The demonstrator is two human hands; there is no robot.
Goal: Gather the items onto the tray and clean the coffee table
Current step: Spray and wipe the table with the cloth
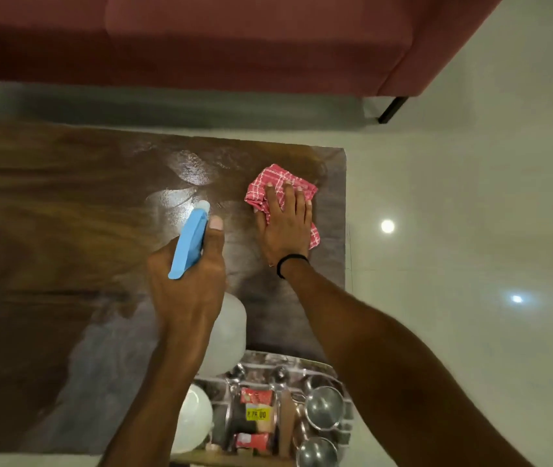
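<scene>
Our left hand (185, 284) is curled round the neck of the spray bottle (190, 241), blue head pointing far across the wet coffee table (66, 214). Just right of it, our right hand (285, 227) presses flat, fingers spread, on the red checked cloth (268, 180) by the table's right edge. The loaded tray (322, 365) sits at the near edge.

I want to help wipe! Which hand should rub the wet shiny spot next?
The right hand: it presses flat on the pink checked cloth beside the wet patch, while the left hand grips the spray bottle.
</scene>
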